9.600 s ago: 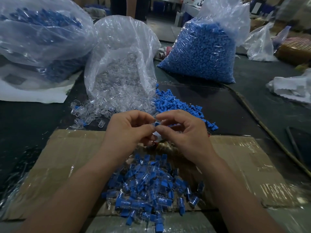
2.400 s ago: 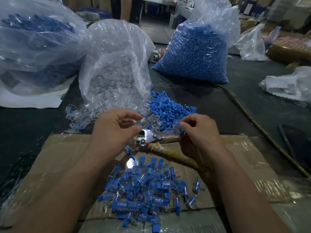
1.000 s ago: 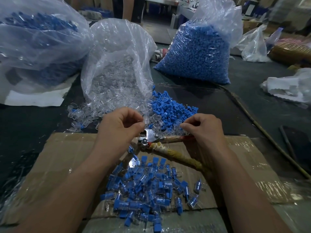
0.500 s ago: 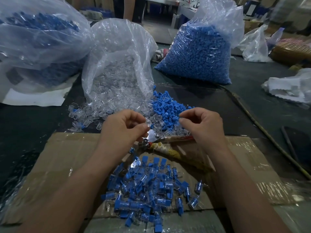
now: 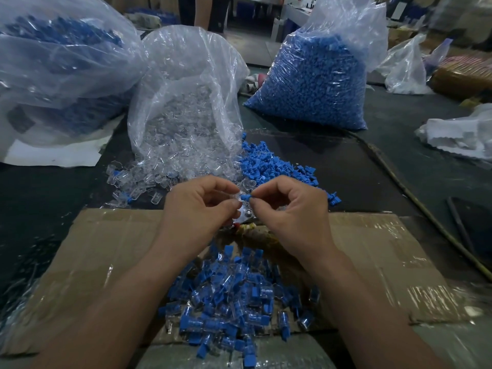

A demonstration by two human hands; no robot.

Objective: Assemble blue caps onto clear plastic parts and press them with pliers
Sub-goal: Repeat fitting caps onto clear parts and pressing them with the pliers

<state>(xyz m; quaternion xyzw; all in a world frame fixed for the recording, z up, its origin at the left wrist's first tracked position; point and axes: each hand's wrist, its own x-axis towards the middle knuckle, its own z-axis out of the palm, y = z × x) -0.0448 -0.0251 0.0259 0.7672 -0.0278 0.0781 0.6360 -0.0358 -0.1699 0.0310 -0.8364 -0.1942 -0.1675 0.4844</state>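
My left hand (image 5: 198,209) pinches a clear plastic part (image 5: 237,200) between thumb and fingers. My right hand (image 5: 291,210) pinches a blue cap (image 5: 246,196) and holds it against that part, fingertips of both hands meeting. Just below them the pliers (image 5: 249,213) lie on the cardboard sheet (image 5: 106,251), mostly hidden by my hands. A heap of assembled blue-and-clear pieces (image 5: 231,302) lies on the cardboard between my forearms. Loose blue caps (image 5: 269,166) and loose clear parts (image 5: 138,179) are piled just beyond my hands.
An open bag of clear parts (image 5: 186,102) stands behind the loose piles. A full bag of blue caps (image 5: 314,78) is at the back right, another large bag (image 5: 58,67) at the back left. White wrapping (image 5: 460,134) lies at the right edge.
Both hands have risen from the loose piles and come together. The right hand's blue cap now meets the clear part in the left hand. The pliers stay on the cardboard.
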